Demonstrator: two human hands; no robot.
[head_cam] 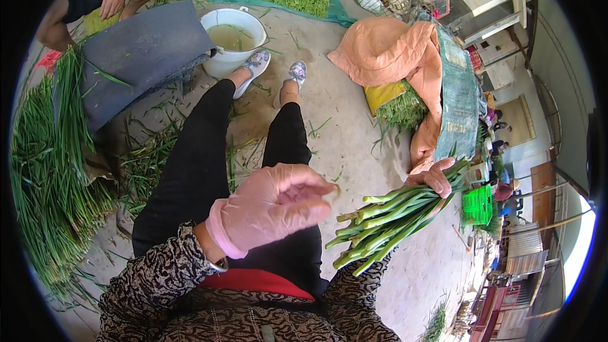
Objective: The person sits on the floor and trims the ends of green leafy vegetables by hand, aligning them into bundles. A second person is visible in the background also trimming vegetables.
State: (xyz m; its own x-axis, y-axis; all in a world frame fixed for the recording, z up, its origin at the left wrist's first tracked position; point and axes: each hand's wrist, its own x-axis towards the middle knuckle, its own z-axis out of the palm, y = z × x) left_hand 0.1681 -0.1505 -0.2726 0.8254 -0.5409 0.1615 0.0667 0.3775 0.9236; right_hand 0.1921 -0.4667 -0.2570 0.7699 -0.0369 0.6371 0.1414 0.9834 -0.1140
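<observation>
My right hand (433,181), in a thin pink glove, grips a bunch of green vegetable stalks (375,221). Their cut pale-green ends point toward my lap, and the leafy tips reach out past the hand. Over my thighs, my left hand (275,206) is gloved too, half curled, with a gap between thumb and fingers. A small brownish bit shows at its fingertips; whether it is held or only stuck there I cannot tell. To my left lies a large heap of long green leafy stalks (57,190), apart from both hands.
A dark mat-covered bench (142,52) stands front left, beside a white bucket (232,40) of murky water. Another person (111,2) crouches behind it. Orange cloth (389,52) partly covers greens (401,111) at right. A green crate (477,204) stands farther right. Leaf scraps litter the concrete floor (351,137).
</observation>
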